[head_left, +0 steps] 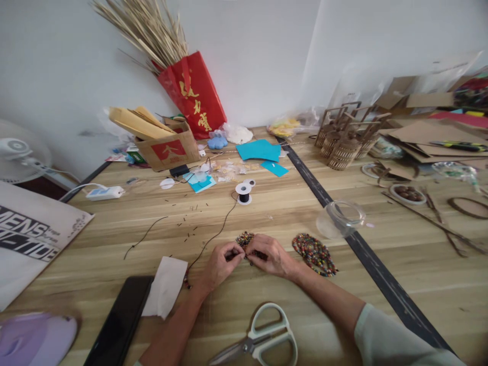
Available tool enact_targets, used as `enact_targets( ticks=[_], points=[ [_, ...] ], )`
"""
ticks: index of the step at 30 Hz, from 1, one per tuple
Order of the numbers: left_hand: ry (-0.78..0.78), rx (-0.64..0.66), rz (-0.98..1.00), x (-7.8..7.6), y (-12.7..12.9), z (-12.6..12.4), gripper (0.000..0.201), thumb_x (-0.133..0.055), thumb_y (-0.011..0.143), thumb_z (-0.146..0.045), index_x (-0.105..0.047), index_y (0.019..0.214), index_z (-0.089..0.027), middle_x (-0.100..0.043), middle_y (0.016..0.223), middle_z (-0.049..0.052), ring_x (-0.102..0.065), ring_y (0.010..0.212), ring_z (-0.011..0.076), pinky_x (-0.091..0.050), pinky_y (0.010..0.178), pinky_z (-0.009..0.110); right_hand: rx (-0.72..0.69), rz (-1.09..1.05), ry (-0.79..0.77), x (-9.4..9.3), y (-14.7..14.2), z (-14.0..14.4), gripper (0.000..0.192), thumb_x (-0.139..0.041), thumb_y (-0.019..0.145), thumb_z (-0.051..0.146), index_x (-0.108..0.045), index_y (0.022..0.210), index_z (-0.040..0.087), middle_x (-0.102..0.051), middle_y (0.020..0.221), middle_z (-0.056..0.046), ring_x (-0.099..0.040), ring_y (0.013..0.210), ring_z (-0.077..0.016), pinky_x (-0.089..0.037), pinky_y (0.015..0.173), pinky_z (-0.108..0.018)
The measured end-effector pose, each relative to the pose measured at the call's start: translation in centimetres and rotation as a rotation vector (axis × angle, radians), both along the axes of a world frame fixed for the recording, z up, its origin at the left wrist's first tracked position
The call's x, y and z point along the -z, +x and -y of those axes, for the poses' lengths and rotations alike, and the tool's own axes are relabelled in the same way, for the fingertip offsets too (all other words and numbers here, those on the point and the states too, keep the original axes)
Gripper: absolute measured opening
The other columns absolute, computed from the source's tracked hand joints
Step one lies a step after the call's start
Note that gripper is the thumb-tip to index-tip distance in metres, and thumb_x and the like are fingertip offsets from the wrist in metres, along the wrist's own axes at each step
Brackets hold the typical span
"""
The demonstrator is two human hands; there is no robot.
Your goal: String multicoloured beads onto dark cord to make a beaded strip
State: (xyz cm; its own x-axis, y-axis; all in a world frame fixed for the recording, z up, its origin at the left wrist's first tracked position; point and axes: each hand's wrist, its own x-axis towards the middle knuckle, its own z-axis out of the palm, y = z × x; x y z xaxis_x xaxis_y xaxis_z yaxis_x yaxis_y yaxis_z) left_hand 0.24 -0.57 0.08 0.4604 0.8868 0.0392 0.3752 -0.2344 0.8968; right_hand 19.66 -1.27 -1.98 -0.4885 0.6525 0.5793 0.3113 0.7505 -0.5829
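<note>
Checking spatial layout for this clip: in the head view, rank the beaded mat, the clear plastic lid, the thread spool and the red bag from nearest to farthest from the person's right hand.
From the right hand:
1. Beaded mat, just to its right on the table.
2. Thread spool, ahead of the hands.
3. Clear plastic lid, ahead and to the right; close to the spool's distance, so the order of 2 and 3 is uncertain.
4. Red bag, far back against the wall.

1. Your small round patch of multicoloured beads (244, 239) lies flat on the wooden table, partly covered by your fingertips.
2. Its thin black thread (213, 238) trails away to the white spool (243, 193).
</note>
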Motion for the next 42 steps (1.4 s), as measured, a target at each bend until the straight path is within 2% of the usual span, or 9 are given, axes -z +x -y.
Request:
enact_targets(
  ticks=[11, 20, 29, 35, 42],
  points=[
    [0.011, -0.004, -0.007, 0.2, 0.0, 0.0, 0.010, -0.058, 0.078, -0.021, -0.064, 0.073, -0.015, -0.064, 0.070, 0.003, -0.058, 0.065, 0.0142, -0.044, 0.062, 0.022, 0.007, -0.003, -0.006, -0.1, 0.0, 0.1, 0.007, -0.055, 0.089, 0.017, -0.062, 0.087, 0.017, -0.068, 0.080, -0.007, -0.062, 0.080, -0.0184, -0.049, 0.074, -0.031],
    [0.060, 0.002, -0.017, -0.5, 0.2, 0.2, 0.010, -0.057, 0.077, -0.019, -0.064, 0.070, -0.015, -0.064, 0.066, 0.002, -0.056, 0.062, 0.0136, -0.043, 0.060, 0.021, 0.005, 0.002, -0.014, -0.5, 0.0, 0.2, 0.008, -0.054, 0.090, 0.018, -0.060, 0.085, 0.018, -0.067, 0.079, -0.007, -0.061, 0.078, -0.0182, -0.049, 0.071, -0.030],
    [0.024, 0.008, -0.040, -0.7, 0.4, 0.2, 0.009, -0.057, 0.075, -0.019, -0.063, 0.071, -0.014, -0.062, 0.066, 0.002, -0.053, 0.061, 0.0130, -0.042, 0.059, 0.022, -0.020, 0.016, -0.031, -0.6, 0.1, 0.2, 0.007, -0.054, 0.090, 0.016, -0.060, 0.086, 0.017, -0.067, 0.081, -0.007, -0.060, 0.081, -0.0182, -0.048, 0.074, -0.030],
    [0.020, 0.005, -0.042, -0.9, 0.3, 0.2, 0.009, -0.057, 0.075, -0.020, -0.063, 0.069, -0.016, -0.059, 0.062, 0.000, -0.050, 0.057, 0.0124, -0.040, 0.057, 0.022, -0.021, -0.016, -0.031, 0.0, 0.1, 0.1, 0.007, -0.054, 0.092, 0.018, -0.060, 0.088, 0.018, -0.067, 0.082, -0.007, -0.060, 0.081, -0.0185, -0.049, 0.074, -0.030],
    [-0.045, -0.004, 0.017, -0.2, 0.0, 0.0, 0.011, -0.058, 0.078, -0.024, -0.062, 0.072, -0.016, -0.062, 0.069, 0.002, -0.056, 0.065, 0.0144, -0.044, 0.062, 0.022, -0.038, -0.088, -0.079, 0.0, 0.1, 0.2, 0.011, -0.053, 0.094, 0.022, -0.063, 0.093, 0.017, -0.069, 0.086, -0.008, -0.062, 0.083, -0.0176, -0.050, 0.076, -0.030]
  ],
)
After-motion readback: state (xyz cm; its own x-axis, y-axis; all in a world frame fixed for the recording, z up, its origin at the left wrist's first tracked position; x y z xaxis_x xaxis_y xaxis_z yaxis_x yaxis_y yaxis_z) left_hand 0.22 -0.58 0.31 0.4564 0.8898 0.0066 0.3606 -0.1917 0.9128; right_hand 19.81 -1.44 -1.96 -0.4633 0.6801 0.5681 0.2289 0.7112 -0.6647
